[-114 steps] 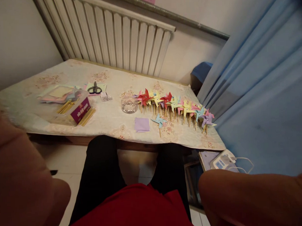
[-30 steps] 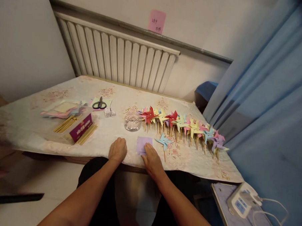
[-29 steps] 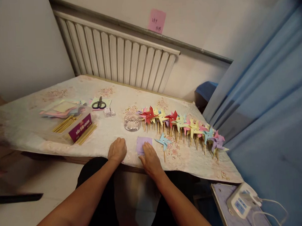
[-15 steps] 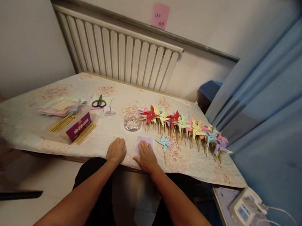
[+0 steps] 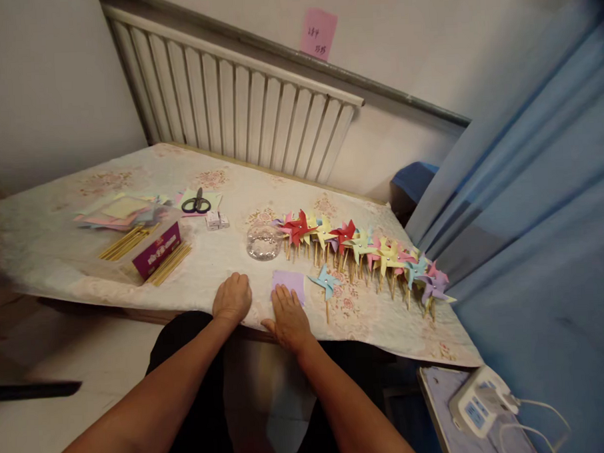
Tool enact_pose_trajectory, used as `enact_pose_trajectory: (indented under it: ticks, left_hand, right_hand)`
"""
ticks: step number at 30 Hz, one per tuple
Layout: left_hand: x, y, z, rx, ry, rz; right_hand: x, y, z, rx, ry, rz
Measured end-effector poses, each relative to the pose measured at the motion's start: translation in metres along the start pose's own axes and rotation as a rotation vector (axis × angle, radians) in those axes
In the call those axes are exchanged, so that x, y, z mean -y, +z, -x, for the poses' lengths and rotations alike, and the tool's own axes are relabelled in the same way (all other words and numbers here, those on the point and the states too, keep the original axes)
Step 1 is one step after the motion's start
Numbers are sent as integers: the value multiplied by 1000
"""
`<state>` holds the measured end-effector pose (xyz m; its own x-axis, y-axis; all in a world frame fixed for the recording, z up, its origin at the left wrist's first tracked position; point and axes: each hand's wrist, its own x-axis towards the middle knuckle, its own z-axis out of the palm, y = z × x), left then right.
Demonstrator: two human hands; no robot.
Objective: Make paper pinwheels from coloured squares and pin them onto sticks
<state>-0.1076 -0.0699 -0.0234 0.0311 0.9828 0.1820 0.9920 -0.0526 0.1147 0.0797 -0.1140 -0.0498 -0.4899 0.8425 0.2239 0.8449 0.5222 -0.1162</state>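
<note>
My right hand (image 5: 289, 319) lies flat, fingers stretched, over the lower part of a light purple paper square (image 5: 290, 280) near the table's front edge. To its left my left hand (image 5: 233, 297) rests on the cloth, closed in a fist. The inside of that fist is hidden. A light blue paper pinwheel (image 5: 325, 281) on a stick lies just right of the purple paper. Behind it stands a long row of colourful pinwheels (image 5: 363, 245). A round clear dish (image 5: 263, 244) with small shiny pieces sits beyond the hands.
Farther left are black-handled scissors (image 5: 196, 203) on paper, small white boxes (image 5: 216, 220), stacked coloured paper (image 5: 124, 211), and wooden sticks (image 5: 169, 265) by a purple-labelled package (image 5: 156, 251). A radiator (image 5: 236, 89) lines the wall. A white device (image 5: 482, 400) with cables stands low at right.
My right hand has slid slightly toward me, so more of the purple paper shows. My left fist stays in place. The view has shifted slightly.
</note>
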Motion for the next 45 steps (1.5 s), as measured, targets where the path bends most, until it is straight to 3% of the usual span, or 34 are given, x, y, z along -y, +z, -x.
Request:
enact_pose_trajectory:
  ticks: [9, 15, 23, 33, 45]
  left_hand:
    - [1, 4, -1, -14, 12, 10]
    - [1, 2, -1, -11, 13, 29]
    - [3, 6, -1, -22, 37, 10]
    - [1, 3, -1, -19, 26, 19]
    - [1, 4, 0, -33, 17, 1]
  right_hand:
    - [0, 8, 18, -57, -7, -85]
    - [-14, -8, -10, -56, 59, -103]
    - [-16, 0, -34, 35, 42, -34]
    - [-8, -5, -27, 32, -25, -19]
    - [18, 10, 5, -35, -13, -13]
